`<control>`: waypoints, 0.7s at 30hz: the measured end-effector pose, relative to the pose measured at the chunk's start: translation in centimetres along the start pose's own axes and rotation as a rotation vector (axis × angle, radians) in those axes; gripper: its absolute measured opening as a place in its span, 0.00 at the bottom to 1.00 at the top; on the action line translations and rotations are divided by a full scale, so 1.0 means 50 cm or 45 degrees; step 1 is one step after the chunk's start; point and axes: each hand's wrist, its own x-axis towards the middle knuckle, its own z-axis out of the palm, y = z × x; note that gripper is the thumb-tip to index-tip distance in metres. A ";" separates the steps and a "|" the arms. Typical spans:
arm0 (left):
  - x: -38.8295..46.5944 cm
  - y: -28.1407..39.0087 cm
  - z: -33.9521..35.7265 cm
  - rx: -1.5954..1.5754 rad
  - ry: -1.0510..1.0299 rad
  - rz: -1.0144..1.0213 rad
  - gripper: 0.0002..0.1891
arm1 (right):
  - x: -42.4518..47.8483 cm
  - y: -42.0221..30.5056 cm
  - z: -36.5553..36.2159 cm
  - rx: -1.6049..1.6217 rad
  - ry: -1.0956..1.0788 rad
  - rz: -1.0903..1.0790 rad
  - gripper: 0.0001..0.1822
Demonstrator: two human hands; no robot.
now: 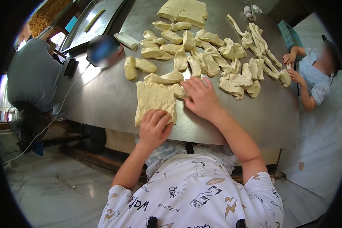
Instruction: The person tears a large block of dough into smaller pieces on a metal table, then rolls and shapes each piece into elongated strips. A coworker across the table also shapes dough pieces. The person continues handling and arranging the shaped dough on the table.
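A flat, roughly square sheet of pale dough point(155, 97) lies on the steel table in front of me. My left hand point(154, 129) rests on its near edge, fingers spread over the dough. Beside the sheet's right edge is a small dough piece point(180, 91). My right hand point(201, 98), slightly blurred, reaches that piece with its fingertips; its grip on it is hidden. Just beyond the sheet, a long dough strip point(164, 77) lies along its far edge. Many thick dough pieces point(180, 59) are heaped farther back.
A large dough slab point(183, 11) lies at the far side of the steel table point(111, 94). Long dough ropes point(258, 40) lie at right, near a co-worker's hands point(293, 68) holding dough. At left are a metal tray point(91, 20), a round object point(102, 51) and a white cable point(65, 98).
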 end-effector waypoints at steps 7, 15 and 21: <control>0.007 -0.017 -0.019 -0.024 -0.133 0.041 0.19 | 0.031 0.064 0.038 0.015 -0.134 0.161 0.22; -0.020 -0.030 -0.061 0.033 -0.094 -0.011 0.24 | -0.040 0.101 -0.064 -0.501 0.257 0.309 0.23; -0.015 -0.039 -0.046 0.032 -0.080 0.028 0.21 | -0.081 -0.114 0.005 0.362 -0.213 -0.110 0.27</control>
